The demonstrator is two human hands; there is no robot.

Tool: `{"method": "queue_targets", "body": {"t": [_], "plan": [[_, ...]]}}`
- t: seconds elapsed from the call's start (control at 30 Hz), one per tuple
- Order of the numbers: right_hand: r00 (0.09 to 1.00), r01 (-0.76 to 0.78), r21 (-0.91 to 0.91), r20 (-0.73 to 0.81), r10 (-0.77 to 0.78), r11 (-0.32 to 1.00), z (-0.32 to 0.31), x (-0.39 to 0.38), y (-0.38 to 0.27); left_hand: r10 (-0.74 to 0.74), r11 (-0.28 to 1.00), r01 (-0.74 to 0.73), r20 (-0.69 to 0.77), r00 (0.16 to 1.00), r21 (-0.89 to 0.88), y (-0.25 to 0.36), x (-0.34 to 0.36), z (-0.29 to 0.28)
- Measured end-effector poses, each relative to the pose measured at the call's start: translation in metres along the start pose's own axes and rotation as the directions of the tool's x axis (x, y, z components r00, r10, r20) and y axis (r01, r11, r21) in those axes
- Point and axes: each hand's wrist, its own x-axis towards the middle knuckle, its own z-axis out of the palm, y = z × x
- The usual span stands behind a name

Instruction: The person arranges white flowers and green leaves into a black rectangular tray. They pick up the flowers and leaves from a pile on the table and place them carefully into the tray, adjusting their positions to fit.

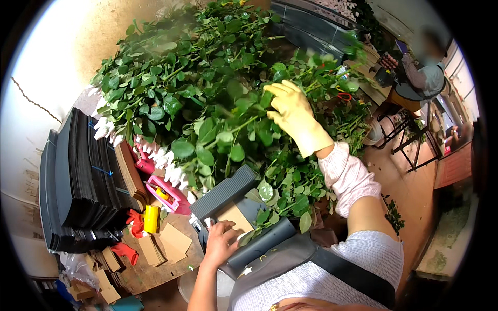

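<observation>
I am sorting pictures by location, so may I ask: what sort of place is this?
It is probably a workshop where flowers or cut greenery are packed: there is a large heap of leafy stems, a stack of dark flat sheets and brown cardboard pieces on a wooden table.

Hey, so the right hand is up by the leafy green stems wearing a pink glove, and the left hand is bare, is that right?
Not quite: the glove is yellow, not pink, as the head view shows. The right hand is indeed by the leafy green stems, and the left hand is bare.
</observation>
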Motion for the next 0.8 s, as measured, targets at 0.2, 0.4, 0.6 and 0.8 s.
{"method": "queue_targets", "body": {"t": [0.2, 0.4, 0.6, 0.8], "plan": [[0.989, -0.146, 0.124, 0.008, 0.146, 0.981, -0.018, -0.006, -0.001, 0.063, 0.996, -0.059, -0.049, 0.997, 0.063, -0.007, 0.001, 0.0], [0.994, -0.063, 0.013, -0.09, 0.064, 0.998, -0.019, -0.015, 0.014, 0.061, 0.996, -0.058, -0.039, 0.997, 0.06, -0.006, -0.002, 0.002], [0.988, 0.107, 0.023, -0.114, -0.103, 0.994, -0.068, -0.051, 0.011, 0.1, 0.994, -0.098, -0.043, 0.994, 0.051, -0.008, 0.0, 0.0], [0.842, 0.236, -0.107, 0.519, -0.149, 0.966, -0.09, -0.098, 0.0, -0.136, 0.967, 0.09, -0.182, 0.974, -0.238, -0.016, -0.005, 0.018]]}}
